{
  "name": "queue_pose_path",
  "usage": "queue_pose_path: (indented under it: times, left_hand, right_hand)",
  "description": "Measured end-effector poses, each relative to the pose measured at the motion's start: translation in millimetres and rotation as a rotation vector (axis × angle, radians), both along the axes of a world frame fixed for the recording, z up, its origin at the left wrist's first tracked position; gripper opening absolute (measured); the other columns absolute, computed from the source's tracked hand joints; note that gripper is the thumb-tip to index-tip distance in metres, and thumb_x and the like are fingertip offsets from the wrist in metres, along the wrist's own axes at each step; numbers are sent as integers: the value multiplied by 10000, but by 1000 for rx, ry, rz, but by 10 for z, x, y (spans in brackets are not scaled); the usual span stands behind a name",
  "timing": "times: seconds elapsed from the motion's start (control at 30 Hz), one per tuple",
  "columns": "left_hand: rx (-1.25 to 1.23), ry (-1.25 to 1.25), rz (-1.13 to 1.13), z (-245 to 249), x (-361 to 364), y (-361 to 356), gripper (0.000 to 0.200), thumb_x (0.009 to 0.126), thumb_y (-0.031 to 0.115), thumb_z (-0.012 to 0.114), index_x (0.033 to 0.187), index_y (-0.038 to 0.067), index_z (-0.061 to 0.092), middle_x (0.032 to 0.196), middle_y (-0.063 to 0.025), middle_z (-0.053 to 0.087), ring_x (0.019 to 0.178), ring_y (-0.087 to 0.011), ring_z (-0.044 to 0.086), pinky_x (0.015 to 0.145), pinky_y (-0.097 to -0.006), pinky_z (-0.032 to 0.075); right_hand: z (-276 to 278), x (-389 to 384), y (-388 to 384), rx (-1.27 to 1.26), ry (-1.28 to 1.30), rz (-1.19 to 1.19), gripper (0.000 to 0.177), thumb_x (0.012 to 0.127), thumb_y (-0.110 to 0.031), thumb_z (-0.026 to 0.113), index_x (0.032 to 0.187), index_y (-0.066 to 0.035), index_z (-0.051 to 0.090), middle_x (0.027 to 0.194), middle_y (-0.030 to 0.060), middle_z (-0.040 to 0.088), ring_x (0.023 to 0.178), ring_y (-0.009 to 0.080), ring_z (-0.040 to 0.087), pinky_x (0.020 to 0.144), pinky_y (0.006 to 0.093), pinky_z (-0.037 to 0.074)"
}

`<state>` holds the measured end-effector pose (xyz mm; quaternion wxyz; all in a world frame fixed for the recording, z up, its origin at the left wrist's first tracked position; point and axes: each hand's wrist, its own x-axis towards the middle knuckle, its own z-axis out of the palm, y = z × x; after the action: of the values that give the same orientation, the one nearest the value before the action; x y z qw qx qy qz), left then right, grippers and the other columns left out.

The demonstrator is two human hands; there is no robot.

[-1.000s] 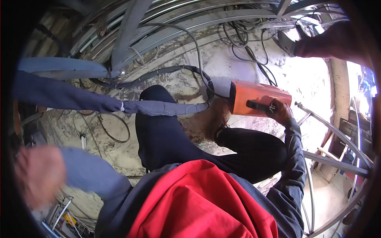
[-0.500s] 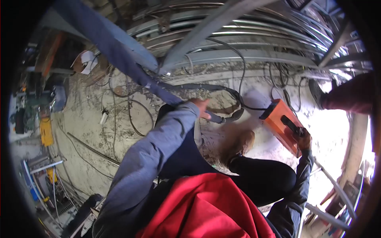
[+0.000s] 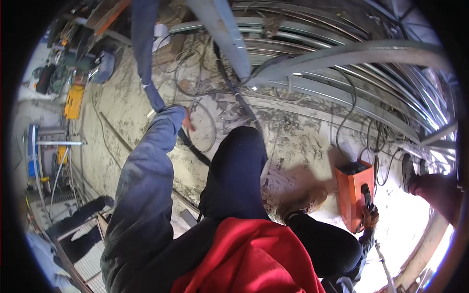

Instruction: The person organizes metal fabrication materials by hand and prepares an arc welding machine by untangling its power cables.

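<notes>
Hose (image 3: 145,66) in dark cloth reaching the left grip (image 3: 187,122), that grip's openness and hold unclear behind its grey sleeve (image 3: 165,128), orange box (image 3: 348,198) beyond and left of the right grip (image 3: 370,218), black handle (image 3: 366,194) inside curled fingers

Glare right, edges dark and warped

A metal fabrication workshop: steel tubes (image 3: 312,85) lie stacked at the top, cables (image 3: 375,141) trail over the stained floor (image 3: 298,139). Machines (image 3: 49,78) stand upper left.
</notes>
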<state>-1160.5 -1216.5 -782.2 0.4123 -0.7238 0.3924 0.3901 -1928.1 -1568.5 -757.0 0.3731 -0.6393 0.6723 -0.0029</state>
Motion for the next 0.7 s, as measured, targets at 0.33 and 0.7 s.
queue_pose_path:
  times: [0.33, 0.7]
  left_hand:
    - [-1630, -133, 888, -598, -689, -1793, 539, 725, 288, 746, 1091, -15, 491, 1112, -223, 516, 996, -372, 563, 819, -435, 468]
    - [-1477, -178, 918, -842, -1109, -1893, 429, 822, 221, 623, 1178, 101, 415, 1205, -145, 474, 1143, -349, 462, 919, -470, 413]
  right_hand:
    - [-332, -164, -85, -24, -243, 208, 256, 790, -119, 600, 1018, -4, 600, 805, 32, 630, 646, 97, 539, 562, 263, 437]
    - [-798, -644, 228, -315, -229, -105, 650, 763, -233, 733, 1303, -13, 447, 1106, 144, 608, 1024, 262, 592, 920, 383, 447]
